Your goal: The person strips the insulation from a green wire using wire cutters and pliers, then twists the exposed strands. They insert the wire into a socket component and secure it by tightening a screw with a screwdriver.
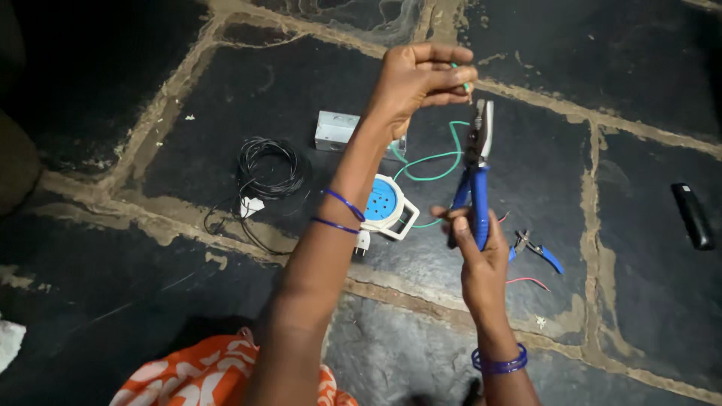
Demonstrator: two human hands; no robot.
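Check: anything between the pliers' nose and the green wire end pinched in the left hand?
Nothing visible. The left hand pinches the green wire at its upper end, and the blue-handled pliers in the right hand point up with the nose right beside those fingertips. The gap looks bare; contact cannot be told.

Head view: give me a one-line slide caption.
Left hand pinches a green wire while right hand raises blue-handled pliers to it, above a dark stone floor.
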